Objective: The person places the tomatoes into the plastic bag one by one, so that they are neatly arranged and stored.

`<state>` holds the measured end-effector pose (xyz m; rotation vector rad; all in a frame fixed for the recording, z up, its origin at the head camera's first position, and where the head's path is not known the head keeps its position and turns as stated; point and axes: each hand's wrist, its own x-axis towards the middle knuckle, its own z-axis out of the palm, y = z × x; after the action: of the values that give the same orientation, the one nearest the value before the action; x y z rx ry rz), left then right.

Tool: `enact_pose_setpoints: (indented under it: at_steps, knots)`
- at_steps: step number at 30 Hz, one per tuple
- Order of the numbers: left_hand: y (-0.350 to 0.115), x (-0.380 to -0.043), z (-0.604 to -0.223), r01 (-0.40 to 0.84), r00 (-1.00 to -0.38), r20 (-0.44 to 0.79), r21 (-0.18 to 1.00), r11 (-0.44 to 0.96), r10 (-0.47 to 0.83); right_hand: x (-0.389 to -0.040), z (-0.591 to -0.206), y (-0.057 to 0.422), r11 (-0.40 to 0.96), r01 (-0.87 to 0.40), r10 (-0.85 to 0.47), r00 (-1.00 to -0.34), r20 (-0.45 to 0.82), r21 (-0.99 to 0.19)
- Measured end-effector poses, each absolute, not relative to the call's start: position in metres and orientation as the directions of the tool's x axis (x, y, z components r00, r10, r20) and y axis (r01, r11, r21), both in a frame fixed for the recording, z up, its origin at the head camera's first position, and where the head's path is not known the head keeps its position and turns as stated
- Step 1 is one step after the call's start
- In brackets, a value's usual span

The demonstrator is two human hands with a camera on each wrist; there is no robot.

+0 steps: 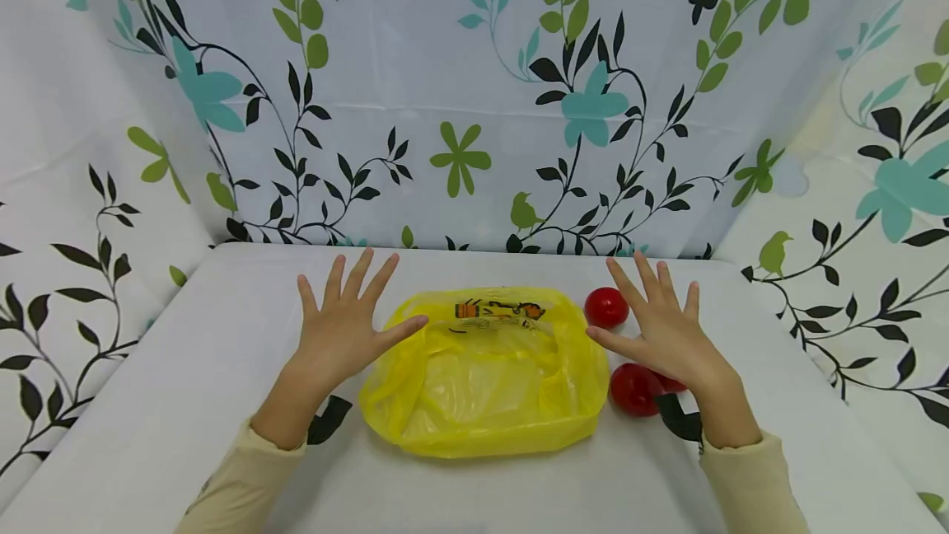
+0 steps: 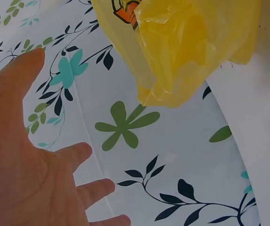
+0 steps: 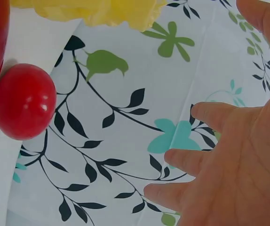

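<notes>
A crumpled yellow plastic bag [image 1: 482,390] with an orange and black print lies on the white table in the head view. My left hand [image 1: 341,336] is at its left side, fingers spread and holding nothing. On the other side my right hand [image 1: 667,332] is spread in the same way, also holding nothing, near glossy red round objects that look like tomatoes. One red round object [image 1: 606,307] lies at the bag's upper right; another red object [image 1: 633,391] is lower, with one more partly hidden behind the right hand. The right wrist view shows a red object [image 3: 26,101] close up.
The white table [image 1: 185,402] ends at a hanging cloth [image 1: 400,39] printed with leaves, flowers and birds, which also stands along both sides. A dark strap [image 1: 329,420] is at the left wrist and a similar strap [image 1: 678,417] at the right.
</notes>
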<state>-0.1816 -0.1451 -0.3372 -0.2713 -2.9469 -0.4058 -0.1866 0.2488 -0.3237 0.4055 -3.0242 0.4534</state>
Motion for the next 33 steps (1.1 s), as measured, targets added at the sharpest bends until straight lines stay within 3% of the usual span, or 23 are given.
enact_pose_setpoints:
  at_steps: [10,24,33]
  knots:
    - [-0.1448,-0.1800,-0.3372,0.226,-0.962,0.208,0.247,0.942,0.176,-0.1866,-0.3210,0.2469,0.915,-0.289,-0.269,-0.957,0.107,-0.283]
    - [-0.1405,-0.1773,-0.3373,0.310,-0.914,0.355,0.303,0.901,0.196,-0.1866,-0.3280,0.2517,0.839,-0.468,-0.372,-0.866,0.335,-0.277]
    - [-0.1405,-0.1731,-0.3403,0.383,-0.864,0.467,0.367,0.848,0.188,-0.1849,-0.3305,0.2555,0.838,-0.467,-0.380,-0.870,0.313,-0.282]
